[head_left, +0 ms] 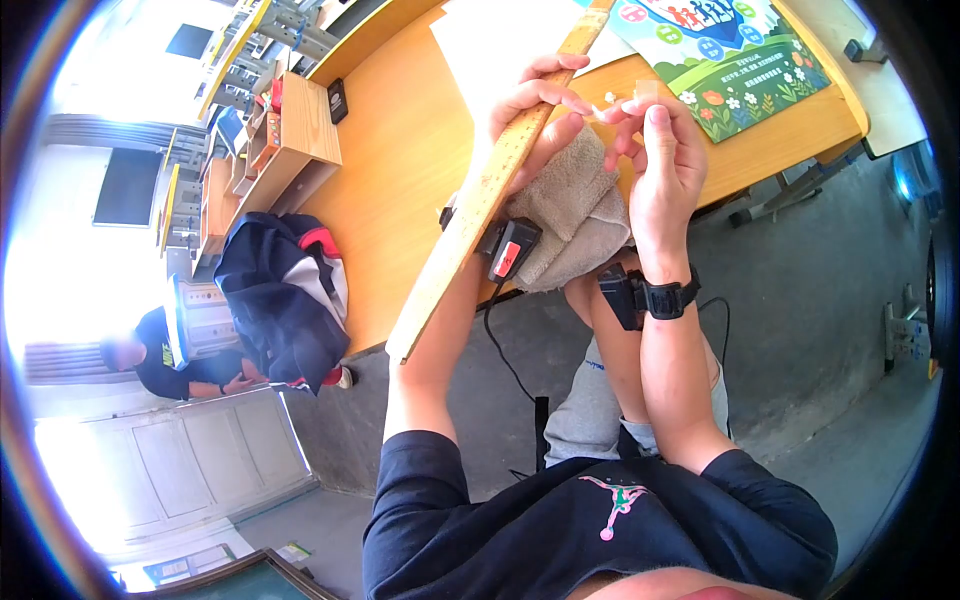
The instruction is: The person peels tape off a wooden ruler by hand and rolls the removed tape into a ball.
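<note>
My left hand (pixel 535 115) is wrapped round a long wooden ruler (pixel 475 215), which slants from the top of the view down across my forearm. Close beside it, my right hand (pixel 665 160) pinches a small translucent piece (pixel 647 92) between thumb and finger. The fingertips of both hands nearly meet. A folded grey towel (pixel 575 210) lies below them at the desk edge. White paper (pixel 465 45) and a green printed booklet (pixel 740 60) with flowers lie on the desk behind my hands.
On the wooden desk (pixel 385 150), a wooden shelf box (pixel 290 135) and a small black object (pixel 338 101) stand at the left. A dark jacket (pixel 285 295) hangs by the desk's left edge. Another person (pixel 175 355) sits at far left. A black cable (pixel 497 340) hangs below the desk.
</note>
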`<act>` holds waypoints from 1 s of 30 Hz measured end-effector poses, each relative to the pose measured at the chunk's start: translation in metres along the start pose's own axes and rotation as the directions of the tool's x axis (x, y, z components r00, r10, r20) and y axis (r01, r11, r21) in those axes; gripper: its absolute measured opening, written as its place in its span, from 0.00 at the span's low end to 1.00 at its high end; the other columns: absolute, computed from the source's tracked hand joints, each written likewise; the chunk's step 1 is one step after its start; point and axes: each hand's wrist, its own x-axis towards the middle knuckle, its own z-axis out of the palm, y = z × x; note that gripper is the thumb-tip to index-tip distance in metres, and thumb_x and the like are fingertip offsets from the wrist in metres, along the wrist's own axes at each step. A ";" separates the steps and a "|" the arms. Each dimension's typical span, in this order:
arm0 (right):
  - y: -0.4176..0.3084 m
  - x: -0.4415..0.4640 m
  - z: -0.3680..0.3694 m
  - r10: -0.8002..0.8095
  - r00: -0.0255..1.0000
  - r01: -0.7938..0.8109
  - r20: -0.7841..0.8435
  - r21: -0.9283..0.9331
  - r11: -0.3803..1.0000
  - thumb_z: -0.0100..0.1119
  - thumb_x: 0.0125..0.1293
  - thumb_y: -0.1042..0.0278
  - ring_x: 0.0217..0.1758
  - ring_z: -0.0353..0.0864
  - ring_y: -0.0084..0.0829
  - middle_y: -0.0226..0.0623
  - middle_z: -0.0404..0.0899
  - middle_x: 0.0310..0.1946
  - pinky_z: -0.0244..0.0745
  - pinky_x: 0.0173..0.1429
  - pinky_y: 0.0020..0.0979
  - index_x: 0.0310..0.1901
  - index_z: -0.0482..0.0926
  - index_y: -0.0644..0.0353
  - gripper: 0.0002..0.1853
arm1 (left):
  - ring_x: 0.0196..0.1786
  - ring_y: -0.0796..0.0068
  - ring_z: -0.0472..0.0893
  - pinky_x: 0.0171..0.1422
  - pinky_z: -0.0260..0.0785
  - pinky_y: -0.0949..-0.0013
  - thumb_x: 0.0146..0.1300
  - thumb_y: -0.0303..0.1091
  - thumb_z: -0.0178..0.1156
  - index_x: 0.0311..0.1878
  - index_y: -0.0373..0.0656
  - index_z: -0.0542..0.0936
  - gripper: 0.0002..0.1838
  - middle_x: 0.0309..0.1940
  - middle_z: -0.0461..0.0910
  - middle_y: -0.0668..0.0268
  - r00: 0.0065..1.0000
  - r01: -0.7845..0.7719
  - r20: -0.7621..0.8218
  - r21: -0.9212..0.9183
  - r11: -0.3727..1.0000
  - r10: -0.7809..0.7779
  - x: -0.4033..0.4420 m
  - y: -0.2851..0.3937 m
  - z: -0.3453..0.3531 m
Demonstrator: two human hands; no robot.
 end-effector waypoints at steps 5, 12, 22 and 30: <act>0.001 0.000 0.002 0.003 1.000 -0.002 0.009 -0.043 0.999 0.48 0.80 0.62 0.27 0.71 0.16 0.39 0.84 0.37 0.71 0.31 0.20 0.44 0.77 0.62 0.13 | 0.65 0.59 0.75 0.68 0.66 0.59 0.60 0.26 0.69 0.40 0.38 0.85 0.06 0.61 0.77 0.50 1.000 -0.006 -0.002 0.003 1.000 0.006 0.002 0.005 0.001; 0.002 0.001 0.001 0.081 0.996 -0.082 -0.024 -0.046 0.996 0.49 0.80 0.62 0.28 0.72 0.18 0.36 0.81 0.40 0.70 0.31 0.21 0.44 0.77 0.63 0.13 | 0.62 0.61 0.77 0.68 0.67 0.59 0.61 0.26 0.71 0.39 0.38 0.84 0.06 0.60 0.78 0.50 0.996 -0.039 -0.080 0.114 0.993 0.048 0.002 0.002 0.003; -0.004 0.006 -0.012 0.429 0.875 -0.484 0.226 0.377 0.789 0.46 0.80 0.62 0.33 0.68 0.22 0.30 0.71 0.35 0.66 0.38 0.26 0.36 0.71 0.57 0.13 | 0.60 0.62 0.79 0.58 0.75 0.65 0.54 0.21 0.72 0.37 0.43 0.85 0.09 0.59 0.78 0.56 0.997 -0.074 0.035 0.271 0.960 0.067 0.003 0.013 0.007; -0.005 0.003 -0.009 0.477 0.853 -0.518 0.211 0.246 0.819 0.50 0.78 0.61 0.30 0.68 0.18 0.25 0.70 0.30 0.66 0.35 0.23 0.38 0.76 0.58 0.12 | 0.60 0.60 0.79 0.60 0.75 0.65 0.48 0.14 0.70 0.36 0.45 0.85 0.14 0.58 0.78 0.55 0.999 -0.044 0.002 0.291 0.956 0.046 0.004 0.021 0.008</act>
